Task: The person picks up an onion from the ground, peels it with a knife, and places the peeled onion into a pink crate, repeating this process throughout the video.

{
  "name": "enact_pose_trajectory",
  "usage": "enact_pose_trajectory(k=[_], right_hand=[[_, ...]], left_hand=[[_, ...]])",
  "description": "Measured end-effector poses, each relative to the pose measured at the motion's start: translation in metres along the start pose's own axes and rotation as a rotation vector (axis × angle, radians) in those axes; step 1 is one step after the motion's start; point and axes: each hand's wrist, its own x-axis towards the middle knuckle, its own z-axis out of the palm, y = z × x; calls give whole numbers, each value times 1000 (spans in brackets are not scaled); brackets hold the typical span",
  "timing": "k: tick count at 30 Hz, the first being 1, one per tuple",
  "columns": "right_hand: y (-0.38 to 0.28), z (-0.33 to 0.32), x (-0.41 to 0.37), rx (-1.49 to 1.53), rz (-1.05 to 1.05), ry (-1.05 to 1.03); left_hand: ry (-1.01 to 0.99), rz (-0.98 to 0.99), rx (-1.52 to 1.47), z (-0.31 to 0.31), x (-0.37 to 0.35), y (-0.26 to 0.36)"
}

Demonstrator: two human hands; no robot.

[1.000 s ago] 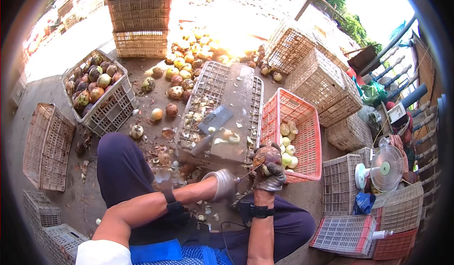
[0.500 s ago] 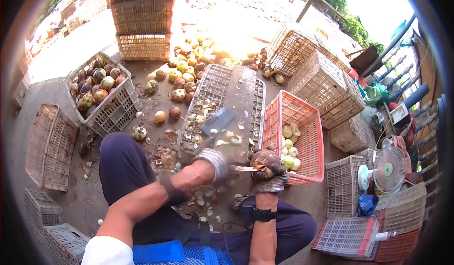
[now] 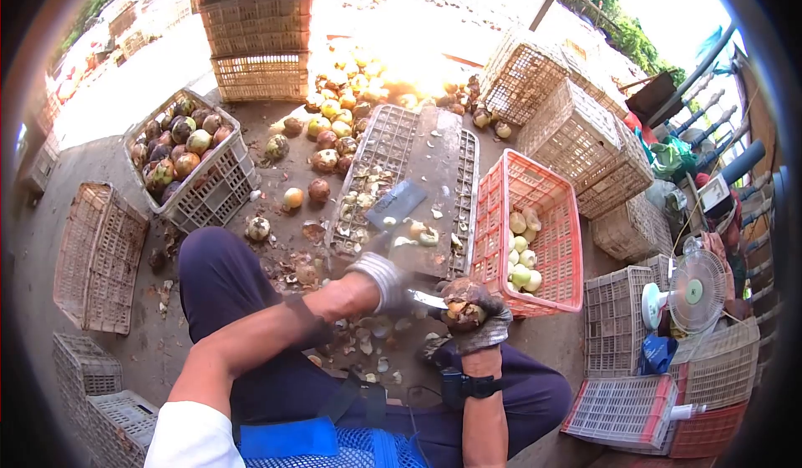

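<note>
My left hand [image 3: 380, 280], in a pale glove and blurred by motion, is closed on a knife [image 3: 428, 298]; the handle is hidden. The blade points right, its tip close to a brown-skinned onion [image 3: 462, 303]. My right hand [image 3: 493, 322], in a dirty grey glove, wraps round that onion from below and from the right. Dark, loose skin covers its top, with a paler patch towards me. Just beyond, a dirty board [image 3: 430, 192] lies across an upturned crate and bears a flat dark blade-like plate [image 3: 396, 204] and peeled scraps.
A red crate [image 3: 568, 251] with several peeled onions [image 3: 522, 259] stands right of the board. At left, a crate [image 3: 205, 188] holds unpeeled onions; more lie in a pile [image 3: 342, 109] behind. Stacked crates [image 3: 576, 134], a fan [image 3: 695, 291] and scattered skins [image 3: 368, 334] surround me.
The onion has turned in my right hand, showing more of its paler patch. The knife blade has moved from under the onion to its left side. The whole view has shifted slightly.
</note>
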Motion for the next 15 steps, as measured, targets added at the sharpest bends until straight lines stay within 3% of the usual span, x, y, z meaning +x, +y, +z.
enact_pose_trajectory(k=[3,4,7,8,9,12,13,15], right_hand=[[3,4,-1,-24,-40,19],[3,5,-2,-28,-39,29],[1,9,-5,-47,-36,56],[1,10,-6,-50,-36,63],[-2,-5,-1,-130,-23,-86],[0,4,-7,-204,163,3],[1,0,-8,-205,163,-68],[10,-11,-8,-726,-34,-64]], left_hand=[[20,-25,-119,13,-7,11],[-31,-119,-321,18,-4,9],[27,-15,74,20,2,-4],[-3,-39,88,-9,-3,3],[-34,-62,103,-39,-8,10],[33,8,147,-46,-7,-5],[22,32,159,-48,-5,-8],[33,62,179,-48,-3,-9]])
